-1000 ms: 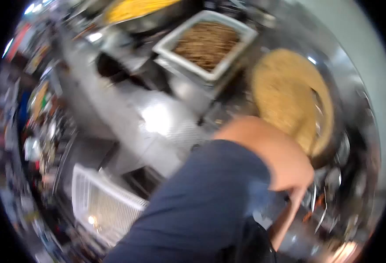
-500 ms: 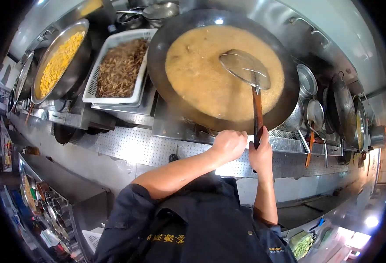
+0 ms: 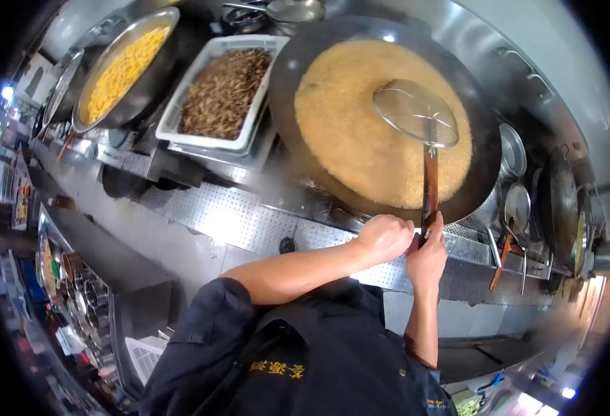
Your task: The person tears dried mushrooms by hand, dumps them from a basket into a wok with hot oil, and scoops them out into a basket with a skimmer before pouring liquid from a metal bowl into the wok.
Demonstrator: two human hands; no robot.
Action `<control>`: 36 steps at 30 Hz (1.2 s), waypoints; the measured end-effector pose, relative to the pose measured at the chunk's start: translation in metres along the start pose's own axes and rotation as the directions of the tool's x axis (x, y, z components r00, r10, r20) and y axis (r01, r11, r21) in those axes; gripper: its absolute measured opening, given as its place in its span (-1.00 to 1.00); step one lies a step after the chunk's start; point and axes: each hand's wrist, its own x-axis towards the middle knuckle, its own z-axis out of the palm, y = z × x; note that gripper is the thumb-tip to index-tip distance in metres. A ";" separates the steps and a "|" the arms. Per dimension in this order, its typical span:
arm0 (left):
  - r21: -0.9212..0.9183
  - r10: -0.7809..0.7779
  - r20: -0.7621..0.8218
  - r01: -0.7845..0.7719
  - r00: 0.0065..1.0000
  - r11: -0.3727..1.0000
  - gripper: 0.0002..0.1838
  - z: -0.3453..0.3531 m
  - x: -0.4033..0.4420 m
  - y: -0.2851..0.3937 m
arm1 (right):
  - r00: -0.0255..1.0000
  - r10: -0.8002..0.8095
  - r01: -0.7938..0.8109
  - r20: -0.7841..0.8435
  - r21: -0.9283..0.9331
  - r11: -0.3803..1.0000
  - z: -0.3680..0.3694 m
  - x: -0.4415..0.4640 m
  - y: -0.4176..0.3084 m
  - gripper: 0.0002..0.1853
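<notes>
My right hand (image 3: 426,262) is closed around the dark lower end of a wooden handle. It belongs to a round wire-mesh strainer (image 3: 416,111), whose whole rim shows over the liquid. My left hand (image 3: 386,239) is a fist just left of the handle, its thumb side close to the right hand; whatever is inside its fingers, if anything, is hidden. In front of both hands sits a very large dark wok (image 3: 284,104), holding a bubbling yellowish-brown liquid (image 3: 346,139).
Left of the wok, a white plastic basket (image 3: 170,114) holds brown shredded food (image 3: 225,93). Farther left, a metal bowl (image 3: 83,104) contains yellow pieces (image 3: 125,73). At right are another strainer (image 3: 518,206) and an upright dark wok (image 3: 561,208). A perforated steel edge (image 3: 215,211) runs before me.
My view has shifted, so the wok and counter appear farther right. The strainer still hangs over the liquid, and both hands keep nearly the same pose.
</notes>
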 end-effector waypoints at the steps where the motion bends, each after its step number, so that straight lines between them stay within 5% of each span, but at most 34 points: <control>1: 0.004 -0.016 -0.005 0.016 1.000 1.000 -0.88 0.001 0.000 0.000 | 1.000 0.007 -0.007 -0.011 -0.039 0.999 0.000 0.000 -0.002 -0.17; 36: 0.106 0.039 -0.051 -0.033 0.998 0.994 -0.91 0.000 0.000 -0.002 | 0.998 -0.025 0.022 -0.065 -0.043 0.999 0.001 0.000 -0.001 -0.19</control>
